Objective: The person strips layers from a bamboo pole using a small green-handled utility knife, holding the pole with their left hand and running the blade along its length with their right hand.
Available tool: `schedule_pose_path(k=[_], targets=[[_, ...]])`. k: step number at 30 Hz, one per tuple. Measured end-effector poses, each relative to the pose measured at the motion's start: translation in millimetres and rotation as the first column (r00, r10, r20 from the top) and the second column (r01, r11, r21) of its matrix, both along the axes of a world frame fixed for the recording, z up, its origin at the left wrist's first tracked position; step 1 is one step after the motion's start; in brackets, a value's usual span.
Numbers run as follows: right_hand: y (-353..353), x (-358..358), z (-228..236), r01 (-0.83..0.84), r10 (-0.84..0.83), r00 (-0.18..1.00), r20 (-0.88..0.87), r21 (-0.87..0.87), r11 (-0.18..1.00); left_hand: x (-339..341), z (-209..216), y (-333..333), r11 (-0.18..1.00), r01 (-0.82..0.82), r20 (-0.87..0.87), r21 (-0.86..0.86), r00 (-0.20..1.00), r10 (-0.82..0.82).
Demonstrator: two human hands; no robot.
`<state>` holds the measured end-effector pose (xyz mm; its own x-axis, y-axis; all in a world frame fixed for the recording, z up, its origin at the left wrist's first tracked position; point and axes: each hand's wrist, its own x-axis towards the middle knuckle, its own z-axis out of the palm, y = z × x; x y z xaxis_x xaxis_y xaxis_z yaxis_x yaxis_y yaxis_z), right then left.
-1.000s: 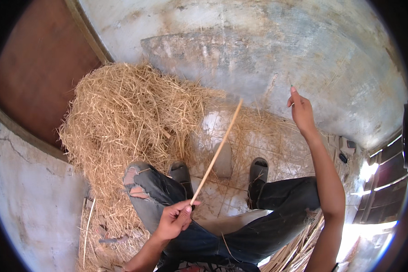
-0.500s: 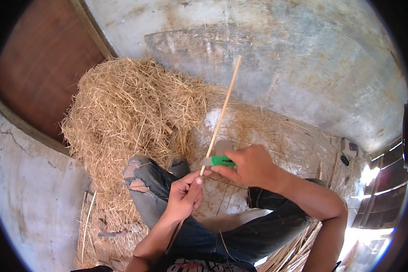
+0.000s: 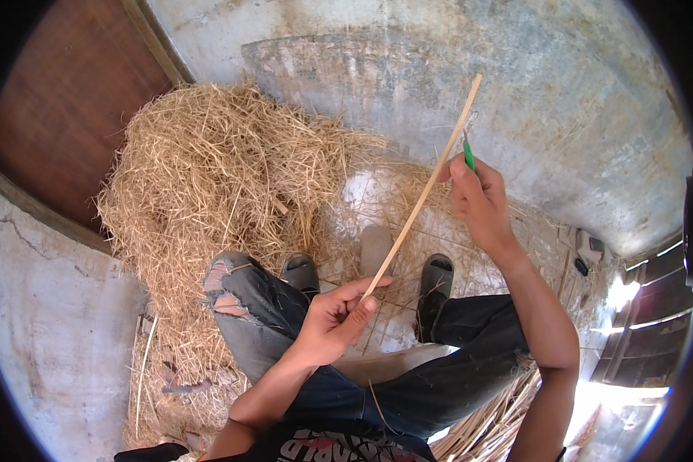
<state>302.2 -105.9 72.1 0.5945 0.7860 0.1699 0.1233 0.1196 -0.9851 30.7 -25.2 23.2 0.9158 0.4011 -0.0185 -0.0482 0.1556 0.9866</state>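
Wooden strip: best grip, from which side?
Likely low on its visible length, pinched from the near-left, where the left hand has it: the wooden strip is slender, slanting away, with the green-handled knife beside its upper half.

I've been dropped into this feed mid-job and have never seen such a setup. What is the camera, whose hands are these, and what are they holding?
There is no machine: these are one person's bare hands, seen from a fisheye camera worn on the head, looking down. Picture left is the person's left; straight edges bend near the rim. The left hand grips a long, thin, pale strip. The right hand holds a green-handled cutter beside it; whether its blade touches, I cannot tell. A big heap of straw-like shavings lies on the left, with scraps across the floor.
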Motion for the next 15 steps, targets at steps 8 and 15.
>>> schedule_pose_path(k=[8, 15], targets=[[9.2, -29.4, -4.2, -0.045, 0.045, 0.992, -0.116, -0.003, 0.999, 12.6, -0.9, 3.9, 0.985, -0.061, 0.025, 0.163, 0.998, 0.057], [14.5, -15.8, -13.2, 0.361, -0.327, 0.880, -0.346, 0.037, 0.932, 31.1, -0.6, -6.2, 0.367, -0.559, 0.415, 0.743, 0.816, 0.402]])
